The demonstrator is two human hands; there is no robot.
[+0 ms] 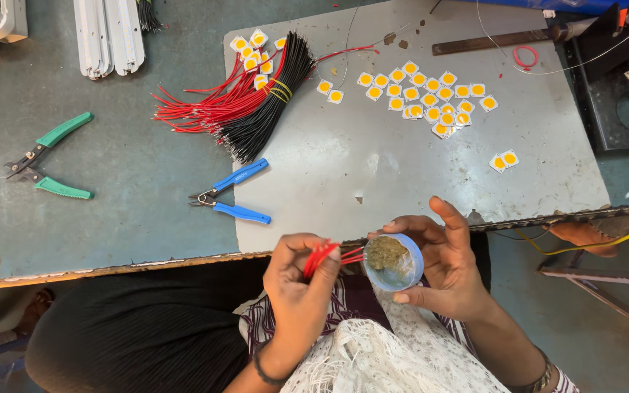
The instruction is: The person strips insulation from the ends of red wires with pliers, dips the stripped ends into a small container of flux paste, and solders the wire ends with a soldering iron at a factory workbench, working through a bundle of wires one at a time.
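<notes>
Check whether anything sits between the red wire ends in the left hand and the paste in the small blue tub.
Nothing visible does. The left hand holds the red wires with their ends right at the open blue tub, which the right hand tilts toward them.

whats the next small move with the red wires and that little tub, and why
Probably push the red wires in the left hand slightly further into the paste in the small blue tub held by the right hand: their tips sit right at its rim.
</notes>
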